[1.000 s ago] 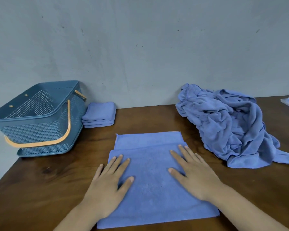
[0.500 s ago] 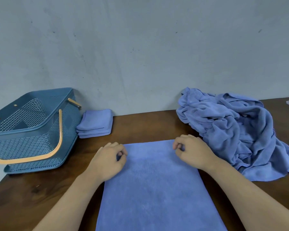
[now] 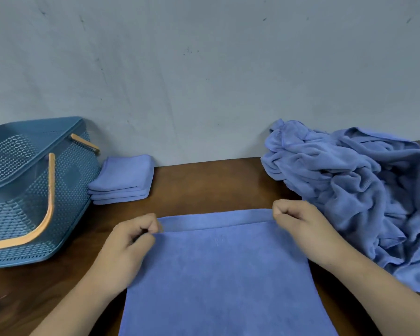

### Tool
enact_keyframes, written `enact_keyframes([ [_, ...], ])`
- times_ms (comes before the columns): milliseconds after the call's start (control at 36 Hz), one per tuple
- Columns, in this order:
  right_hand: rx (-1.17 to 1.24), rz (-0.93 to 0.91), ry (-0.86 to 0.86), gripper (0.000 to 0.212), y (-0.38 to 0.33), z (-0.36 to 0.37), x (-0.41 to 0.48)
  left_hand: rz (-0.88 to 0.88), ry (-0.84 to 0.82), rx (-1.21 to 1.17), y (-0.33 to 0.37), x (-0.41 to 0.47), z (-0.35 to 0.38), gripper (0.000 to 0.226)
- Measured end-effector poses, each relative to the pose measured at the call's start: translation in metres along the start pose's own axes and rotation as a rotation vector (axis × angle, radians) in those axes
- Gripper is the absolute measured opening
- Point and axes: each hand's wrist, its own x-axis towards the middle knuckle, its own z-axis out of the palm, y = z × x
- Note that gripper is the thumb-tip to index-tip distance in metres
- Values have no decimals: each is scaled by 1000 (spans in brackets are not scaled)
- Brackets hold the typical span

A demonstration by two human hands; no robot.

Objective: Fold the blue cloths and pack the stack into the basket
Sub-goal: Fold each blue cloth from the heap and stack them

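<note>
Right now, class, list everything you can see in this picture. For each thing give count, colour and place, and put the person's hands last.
perforated blue plastic basket with orange handles: one, blue and orange, far left of the table
stack of folded blue cloths: one stack, blue, just right of the basket, against the wall
flat blue cloth: one, blue, front middle of the table
heap of crumpled blue cloths: one heap, blue, right side of the table
brown wooden table: one, dark brown, under everything
plain grey wall: one, grey, behind the table
left hand: one, pinches the flat cloth's far left corner
right hand: one, pinches its far right corner
</note>
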Motion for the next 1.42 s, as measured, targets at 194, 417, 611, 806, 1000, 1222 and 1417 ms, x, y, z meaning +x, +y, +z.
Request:
enact_keyframes([
  [194,23,129,102,34,21,15,11,-264,213,-15,-20,10,20,15],
  [417,-58,95,98,23,27,16,9,-207,111,17,-35,10,17,28],
  [611,-74,118,84,24,25,18,7,-193,239,89,-27,9,18,25],
  [806,-136,71,89,26,24,21,6,-146,196,381,-37,8,15,28],
  [1000,-298,12,110,29,24,23,7,-144,124,541,-44,8,17,35],
  [1222,-602,24,66,39,26,22,12,-179,102,602,-41,10,18,42],
  [1417,-726,80,76,43,24,23,11,-199,89,630,-42,10,17,46],
])
